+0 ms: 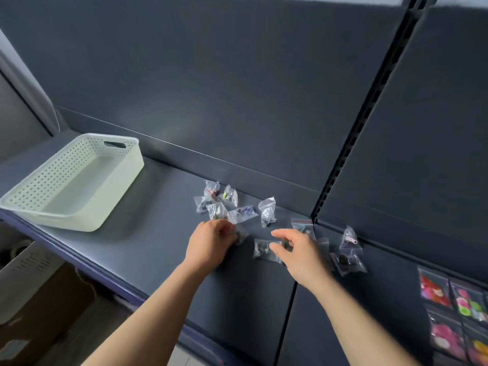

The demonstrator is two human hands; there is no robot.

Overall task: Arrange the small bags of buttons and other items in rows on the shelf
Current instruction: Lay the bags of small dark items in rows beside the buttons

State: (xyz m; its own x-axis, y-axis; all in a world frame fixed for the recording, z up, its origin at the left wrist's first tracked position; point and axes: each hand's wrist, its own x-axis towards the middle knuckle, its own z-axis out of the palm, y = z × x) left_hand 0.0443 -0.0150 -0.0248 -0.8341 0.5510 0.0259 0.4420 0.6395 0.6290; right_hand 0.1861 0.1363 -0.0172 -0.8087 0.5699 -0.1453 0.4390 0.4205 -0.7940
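Several small clear bags [224,203] of buttons and bits lie in a loose heap on the dark grey shelf [158,233]. My left hand [211,243] has its fingers curled round a small bag [241,236] at the heap's near edge. My right hand [298,253] hovers with fingers spread and relaxed just over a flat bag of dark items [261,249]. One bag [267,211] stands alone behind it. More bags [348,253] lie to the right, one with a pink piece. Bags of bright buttons [454,307] lie side by side in rows at the far right.
An empty white perforated basket [76,180] sits on the shelf's left end. A slotted upright [369,107] divides the back panel. Below the shelf's front edge at left are cardboard boxes [39,299].
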